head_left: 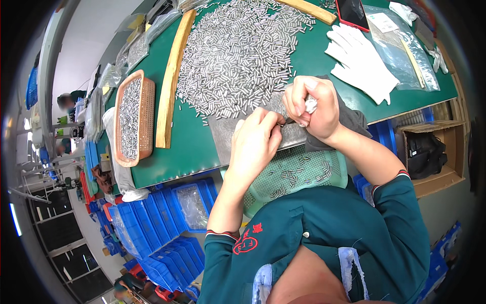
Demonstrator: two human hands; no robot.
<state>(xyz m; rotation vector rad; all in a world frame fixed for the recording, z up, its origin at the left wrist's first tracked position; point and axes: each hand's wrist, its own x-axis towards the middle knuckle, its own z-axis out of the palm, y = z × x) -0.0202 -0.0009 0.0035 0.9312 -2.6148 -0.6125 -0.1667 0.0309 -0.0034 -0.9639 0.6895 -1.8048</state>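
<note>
The left hand [254, 142] has thumb and forefinger pinched together on a slim dark piece [289, 121], just over the grey plate [225, 136] at the near edge of the desk [191, 148]. Its long axis runs roughly left to right between the hands, the left end slightly nearer; which end is the tip, I cannot tell. The right hand [318, 106] is curled tight around a white bundle [311, 105] (whether the two join is hidden by the fingers).

Beyond them spreads a heap of short metal pins [235, 61], their axes pointing every way, flanked by wooden strips [172, 86]. An orange basket [148, 114] of pins stands left; a white glove [362, 63] lies right, fingers pointing far and left. A pale green basket [335, 175] sits below the near edge, and blue bins [147, 218] fill the left floor area.
</note>
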